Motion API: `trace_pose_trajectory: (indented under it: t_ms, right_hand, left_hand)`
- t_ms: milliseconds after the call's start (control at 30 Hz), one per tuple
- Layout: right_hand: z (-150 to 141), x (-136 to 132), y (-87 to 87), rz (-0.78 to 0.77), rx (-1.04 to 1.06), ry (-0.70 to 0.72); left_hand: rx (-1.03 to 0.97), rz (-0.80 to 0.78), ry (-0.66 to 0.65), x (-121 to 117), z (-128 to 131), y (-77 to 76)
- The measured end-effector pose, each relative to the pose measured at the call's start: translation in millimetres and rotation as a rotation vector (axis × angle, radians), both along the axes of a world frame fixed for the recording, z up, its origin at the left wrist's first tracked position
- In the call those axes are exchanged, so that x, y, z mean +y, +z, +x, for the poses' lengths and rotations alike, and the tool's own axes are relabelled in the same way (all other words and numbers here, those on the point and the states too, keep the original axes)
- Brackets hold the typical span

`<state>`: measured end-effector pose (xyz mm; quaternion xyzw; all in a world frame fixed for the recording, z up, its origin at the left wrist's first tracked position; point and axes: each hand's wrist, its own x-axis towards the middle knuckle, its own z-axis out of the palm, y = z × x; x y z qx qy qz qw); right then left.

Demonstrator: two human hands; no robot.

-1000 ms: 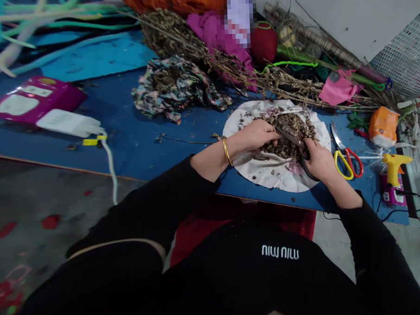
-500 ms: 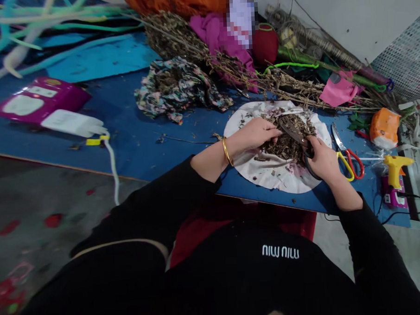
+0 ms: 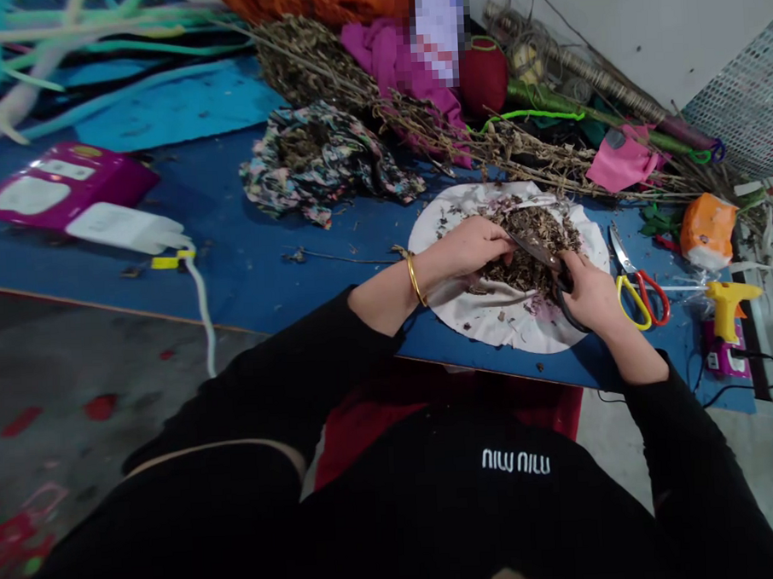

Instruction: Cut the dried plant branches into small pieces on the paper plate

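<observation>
My right hand (image 3: pixel 592 293) is closed round the black handles of a pair of dark-bladed scissors (image 3: pixel 535 249). Their blades point left, over a heap of crumbled dried plant bits (image 3: pixel 530 275). This heap lies on a round white cloth (image 3: pixel 451 308) near the table's front edge. Left of the blades, my left hand (image 3: pixel 480 243) is closed with its fingertips pinched together at the edge of the heap. What the pinch holds is too small and hidden to make out. A gold bangle (image 3: pixel 415 280) circles my left wrist.
Scissors with red and yellow handles (image 3: pixel 643 300) and a yellow glue gun (image 3: pixel 726 309) lie right on the blue table (image 3: pixel 334 270). Dried stalks (image 3: pixel 535 172) stretch along the back. A patterned cloth (image 3: pixel 330 160) and a power strip (image 3: pixel 124 226) lie left.
The blade tips have come slightly closer to my left hand's fingers. Both hands stay in nearly the same place over the cloth, and the view has shifted a little.
</observation>
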<state>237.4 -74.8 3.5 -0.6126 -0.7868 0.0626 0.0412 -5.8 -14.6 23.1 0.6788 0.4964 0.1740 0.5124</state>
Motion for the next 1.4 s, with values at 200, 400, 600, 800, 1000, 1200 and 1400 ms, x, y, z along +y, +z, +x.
trace_pose_trajectory:
  t_ms: [200, 400, 600, 800, 1000, 1200, 1400]
  right_hand:
    - [-5, -3, 1.1, -0.029, -0.046, -0.024]
    - [-7, -3, 1.6, -0.020, -0.069, -0.029]
    - [-8, -2, -0.2, -0.001, -0.091, -0.008]
    - [-6, -2, -2.0, -0.009, -0.148, -0.011]
    - [-5, -1, -3.4, 0.019, -0.105, -0.010]
    - [-11, -2, 0.0, -0.005, -0.155, -0.028]
    - [-11, -3, 0.3, -0.030, -0.180, -0.035]
  left_hand:
    - [-0.023, -0.029, 0.005, 1, -1, -0.7]
    - [-0.048, -0.072, 0.008, 2, -1, -2.2]
    - [-0.055, -0.052, -0.027, 2, 2, -5.7]
    - [-0.029, -0.084, 0.016, 2, 1, -4.7]
    - [-0.053, -0.074, -0.002, 1, 1, -3.6]
    - [-0.039, -0.059, -0.014, 2, 3, -4.9]
    - [-0.041, -0.103, 0.010, 2, 2, -5.1]
